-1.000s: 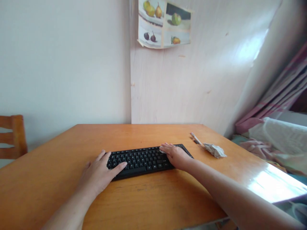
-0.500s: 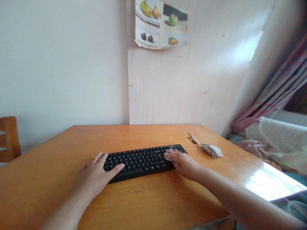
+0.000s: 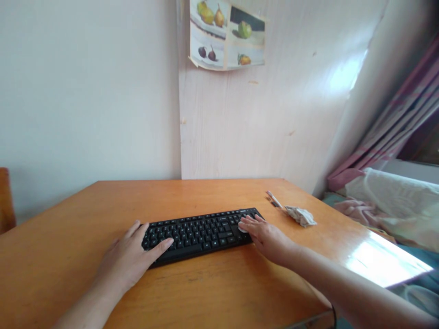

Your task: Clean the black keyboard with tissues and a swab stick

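A black keyboard point(image 3: 199, 230) lies on an orange wooden table point(image 3: 212, 288). My left hand point(image 3: 132, 256) rests flat on the keyboard's left end, fingers apart and thumb along the front edge, holding nothing. My right hand point(image 3: 265, 235) lies on the keyboard's right end. Its fingers are pressed together over a small white wipe point(image 3: 242, 228), which shows only at the fingertips.
A crumpled white tissue point(image 3: 301, 214) and a small torn packet point(image 3: 274, 199) lie on the table right of the keyboard. A wooden chair point(image 3: 5, 198) stands at the far left. Bedding point(image 3: 387, 201) lies beyond the table's right edge. A fruit poster point(image 3: 226, 34) hangs on the wall.
My right hand has slid with the white wipe from the keys left of the keyboard's right end towards that end. The view has shifted slightly; the left hand stays put.
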Action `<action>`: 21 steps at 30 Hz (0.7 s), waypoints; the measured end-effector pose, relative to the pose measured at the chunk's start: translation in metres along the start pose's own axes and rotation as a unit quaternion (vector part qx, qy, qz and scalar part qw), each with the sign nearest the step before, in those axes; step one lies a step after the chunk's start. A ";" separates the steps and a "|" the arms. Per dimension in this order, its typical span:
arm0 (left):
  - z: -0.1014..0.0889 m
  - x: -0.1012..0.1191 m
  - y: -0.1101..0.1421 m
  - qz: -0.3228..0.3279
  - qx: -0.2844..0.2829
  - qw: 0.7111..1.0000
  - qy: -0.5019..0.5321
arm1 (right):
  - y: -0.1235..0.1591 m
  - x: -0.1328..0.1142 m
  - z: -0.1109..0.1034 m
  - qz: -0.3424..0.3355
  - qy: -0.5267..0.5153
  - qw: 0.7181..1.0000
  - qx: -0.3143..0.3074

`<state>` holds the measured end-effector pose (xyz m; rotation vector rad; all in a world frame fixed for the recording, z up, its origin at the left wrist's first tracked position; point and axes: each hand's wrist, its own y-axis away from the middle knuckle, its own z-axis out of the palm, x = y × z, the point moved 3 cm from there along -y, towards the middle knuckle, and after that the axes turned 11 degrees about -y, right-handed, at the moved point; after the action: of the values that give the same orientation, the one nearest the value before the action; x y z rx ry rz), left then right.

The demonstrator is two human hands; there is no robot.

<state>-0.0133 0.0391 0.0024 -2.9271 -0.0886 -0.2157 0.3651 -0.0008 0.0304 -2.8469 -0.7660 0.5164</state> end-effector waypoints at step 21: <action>0.002 0.000 -0.003 -0.003 -0.006 1.000 -0.013 | 0.026 0.006 -0.005 0.003 -0.059 0.998 0.013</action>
<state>-0.0132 0.0422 0.0011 -2.9417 -0.0998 -0.1791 0.3834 -0.0207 0.0270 -2.8160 -0.7624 0.6963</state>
